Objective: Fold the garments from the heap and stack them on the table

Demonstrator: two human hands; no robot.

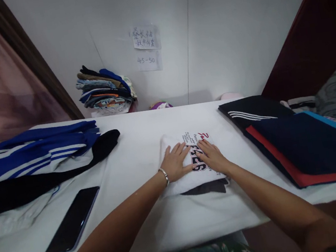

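Observation:
A folded white garment (173, 186) with dark printed numbers and red lettering lies on the white-covered table in front of me. From under its near edge sticks a dark grey piece of cloth (207, 188). My left hand (175, 163), with a silver bracelet at the wrist, rests flat on the garment's left half, fingers spread. On the print to the right lies my right hand (213, 156), palm down and fingers stretched out. Both hands touch the top of the garment without gripping it. The fingertips of the two hands are close together.
Blue and black clothes (33, 152) lie at the left, with a black phone (71, 220) nearer me. Folded dark and red garments (310, 147) are stacked at the right. Behind the table's far edge stands a clothes pile (105, 89). Paper notes (147, 47) hang on the wall.

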